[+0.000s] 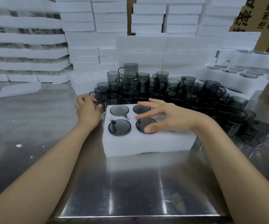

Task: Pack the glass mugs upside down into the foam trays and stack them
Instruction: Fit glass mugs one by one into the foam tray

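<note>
Currently four seated mugs (119, 127) are shown base-up in the foam tray (146, 143) on the worktop (130, 183), and the right hand (167, 116) is spread slack over them, thumb laid on a near-row base. A loose mug (100, 102) off the tray's far left corner is clasped by the curled left hand (86, 109). It should be lifted clear of the pile of mugs (187, 89) behind the tray, turned rim-down and lowered squarely into a free pocket, handle matched to its slot.

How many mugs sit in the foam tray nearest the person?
4 mugs in the foam tray: far-left mug, far-right mug, near-left mug, near-right mug. The right hand may hide more.
</note>
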A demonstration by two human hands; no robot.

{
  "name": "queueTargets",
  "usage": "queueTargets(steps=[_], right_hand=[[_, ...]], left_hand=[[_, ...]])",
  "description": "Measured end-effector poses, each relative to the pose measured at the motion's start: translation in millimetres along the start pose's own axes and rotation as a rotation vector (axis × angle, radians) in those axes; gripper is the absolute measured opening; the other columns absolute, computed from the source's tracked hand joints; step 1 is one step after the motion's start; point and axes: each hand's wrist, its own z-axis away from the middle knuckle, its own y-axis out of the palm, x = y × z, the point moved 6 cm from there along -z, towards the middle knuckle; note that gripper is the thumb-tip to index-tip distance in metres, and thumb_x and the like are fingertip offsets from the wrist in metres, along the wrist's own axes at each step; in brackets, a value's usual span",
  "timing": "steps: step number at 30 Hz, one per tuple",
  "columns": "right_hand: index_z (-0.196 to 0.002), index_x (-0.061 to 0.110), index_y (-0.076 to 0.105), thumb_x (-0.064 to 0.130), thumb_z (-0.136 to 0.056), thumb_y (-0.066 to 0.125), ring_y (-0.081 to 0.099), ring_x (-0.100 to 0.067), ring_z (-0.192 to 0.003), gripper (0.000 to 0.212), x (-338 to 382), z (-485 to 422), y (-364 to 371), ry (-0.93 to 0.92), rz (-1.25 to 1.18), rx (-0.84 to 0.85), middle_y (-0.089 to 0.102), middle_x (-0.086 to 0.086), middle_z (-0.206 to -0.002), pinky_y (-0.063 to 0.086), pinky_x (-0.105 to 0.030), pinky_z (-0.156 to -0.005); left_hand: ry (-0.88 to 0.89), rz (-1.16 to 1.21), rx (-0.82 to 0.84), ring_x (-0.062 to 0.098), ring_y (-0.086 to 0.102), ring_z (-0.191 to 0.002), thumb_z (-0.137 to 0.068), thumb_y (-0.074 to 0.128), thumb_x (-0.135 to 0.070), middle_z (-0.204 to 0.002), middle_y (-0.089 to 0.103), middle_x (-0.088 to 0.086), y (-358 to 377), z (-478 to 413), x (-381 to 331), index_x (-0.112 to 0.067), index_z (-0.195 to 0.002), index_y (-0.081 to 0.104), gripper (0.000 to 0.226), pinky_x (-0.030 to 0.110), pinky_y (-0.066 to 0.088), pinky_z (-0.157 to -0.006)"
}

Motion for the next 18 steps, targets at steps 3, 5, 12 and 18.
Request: queueTargets(steps=[3,5,12,18], right_hand=[[-0.120,0.044,0.061,0.058,-0.072,0.059,0.017,0.006,-0.141,0.050,5,-1,-7,-0.054,-0.119,-0.140,0.033,0.022,-0.150,0.019,-0.031,-0.116],[-0.120,0.042,0.061,0.056,-0.076,0.058,0.028,0.006,-0.136,0.046,7,-2,-14,-0.079,-0.149,-0.255,0.041,0.021,-0.145,0.028,-0.026,-0.109],[-0.121,0.025,0.063,0.012,-0.094,0.059,0.058,-0.002,-0.112,0.031,15,-2,-23,-0.209,-0.257,-0.570,0.061,0.012,-0.121,0.042,-0.021,-0.101],[-0.144,0.034,0.035,0.021,-0.091,0.063,0.041,0.002,-0.129,0.062,28,1,-23,-0.324,-0.184,-0.701,0.039,0.014,-0.142,0.041,-0.017,-0.101]], left_hand=[[-0.041,-0.020,-0.003,0.034,0.035,-0.125,-0.096,0.053,-0.014,-0.133,0.040,0.018,-1,0,-1,-0.005,-0.116,0.050,0.022,0.041,0.029,-0.103],[-0.045,0.039,-0.070,0.036,0.036,-0.124,-0.096,0.053,-0.012,-0.131,0.040,0.019,-9,1,-6,-0.004,-0.115,0.050,0.021,0.042,0.031,-0.105],[0.470,0.482,-0.256,0.013,0.042,-0.124,-0.085,0.067,-0.005,-0.126,0.039,0.001,-55,24,-71,-0.017,-0.101,0.052,0.025,0.029,0.042,-0.101],[0.780,0.475,-0.060,0.012,0.050,-0.124,-0.078,0.073,-0.005,-0.131,0.051,-0.008,-51,57,-119,-0.030,-0.135,0.044,0.068,0.037,0.046,-0.101]])
